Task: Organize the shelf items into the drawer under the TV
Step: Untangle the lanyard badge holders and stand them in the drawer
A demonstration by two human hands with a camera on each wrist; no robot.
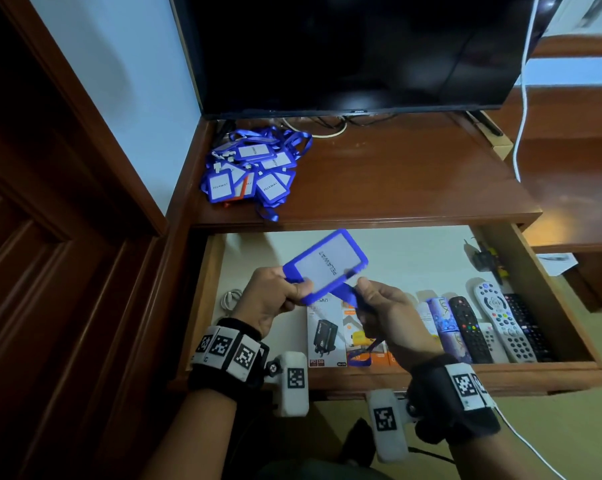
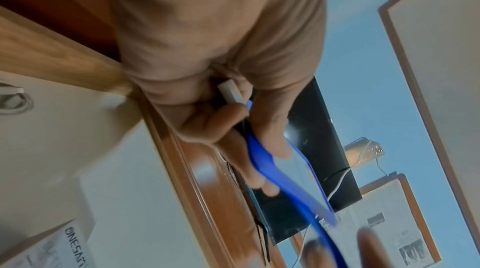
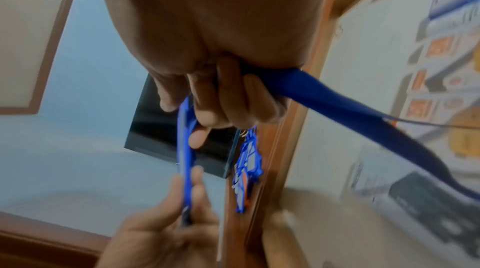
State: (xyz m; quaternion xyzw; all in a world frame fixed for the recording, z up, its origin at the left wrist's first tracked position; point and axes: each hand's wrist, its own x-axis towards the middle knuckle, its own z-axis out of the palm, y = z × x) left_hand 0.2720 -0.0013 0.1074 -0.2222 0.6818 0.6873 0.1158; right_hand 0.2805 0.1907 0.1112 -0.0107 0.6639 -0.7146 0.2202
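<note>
We've got the blue badge holder [image 1: 325, 263] pinched by left hand [image 1: 270, 299] & right hand [image 1: 384, 313] over the open drawer [image 1: 379, 244]; gather its lanyard [image 1: 368, 348] w/ it before laying it far-left, clear of the remotes [image 1: 500, 323].

My left hand [image 1: 275, 299] and right hand [image 1: 384, 306] pinched a blue badge holder [image 1: 325, 265] over the open drawer [image 1: 431, 258]. More badge holders [image 1: 254, 168] lay piled on the shelf [image 1: 396, 174] at eleven o'clock; remotes [image 1: 500, 323] lined the drawer at three o'clock.
</note>
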